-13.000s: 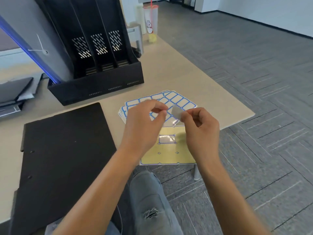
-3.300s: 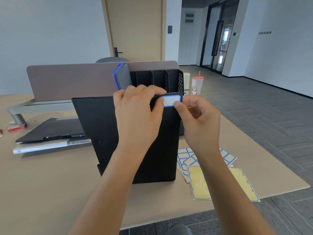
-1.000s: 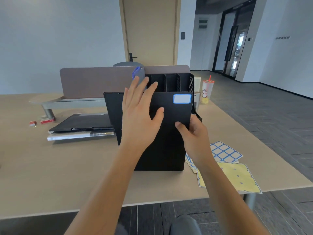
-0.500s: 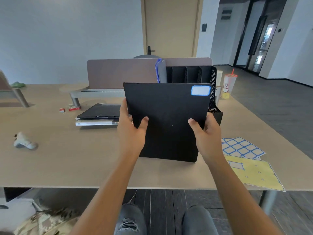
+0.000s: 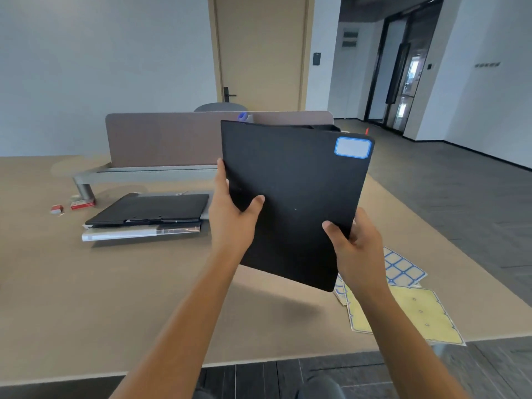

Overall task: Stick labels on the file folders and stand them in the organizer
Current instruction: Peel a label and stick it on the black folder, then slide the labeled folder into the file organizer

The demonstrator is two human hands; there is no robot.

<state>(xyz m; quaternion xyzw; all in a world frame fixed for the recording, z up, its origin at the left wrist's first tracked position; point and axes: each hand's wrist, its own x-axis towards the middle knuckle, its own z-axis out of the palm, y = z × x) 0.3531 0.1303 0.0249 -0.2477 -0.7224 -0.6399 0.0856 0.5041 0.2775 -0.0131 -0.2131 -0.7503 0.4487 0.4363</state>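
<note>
I observe the black file folder held clear of the desk, its broad face toward me and its long axis running top to bottom, tilted so the top leans left and the lower corner swings right. A white label with a blue border sits at its upper right corner. My left hand grips the folder's left edge, thumb curled onto the front face; my right hand clamps the lower right edge, thumb in front, fingers behind.

Behind the folder, only the top rim of the black organizer shows, with a blue folder standing at its left end.

The desk is a smooth tan laminate. On it, left of the held folder, lies a stack of flat black folders over a pale one. To the right, partly under my right forearm, lie sheets of blue-bordered labels and a yellow backing sheet. A taupe fabric divider stands across the desk. Beyond are a wooden door, plain pale walls and grey patterned carpet.
</note>
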